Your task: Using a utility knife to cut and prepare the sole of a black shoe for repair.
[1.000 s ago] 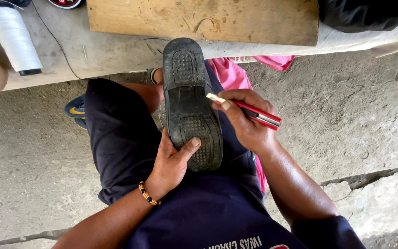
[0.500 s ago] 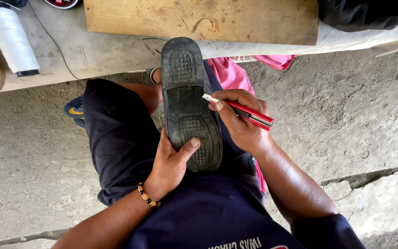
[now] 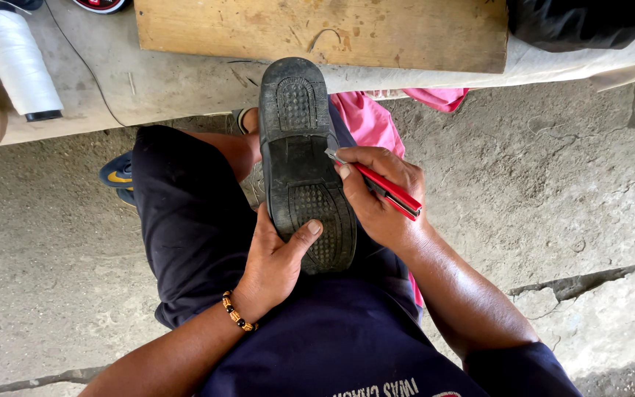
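Shoe (image 3: 304, 158) lies sole-up on the lap, its toe end gripped by the left hand (image 3: 277, 265) so the edge stays steady. Right hand (image 3: 380, 195) clenches a red utility knife (image 3: 384, 190), blade at the sole's edge. Since half a second ago, almost nothing differs.

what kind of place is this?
Likely an informal shoe-repair spot, outdoors or open: cracked concrete floor, low bench with worn wooden board and white thread spool, black rubber-soled shoe on the lap.

Black studded shoe sole (image 3: 303, 162), red cutter (image 3: 387, 191), white thread spool (image 3: 16, 62)
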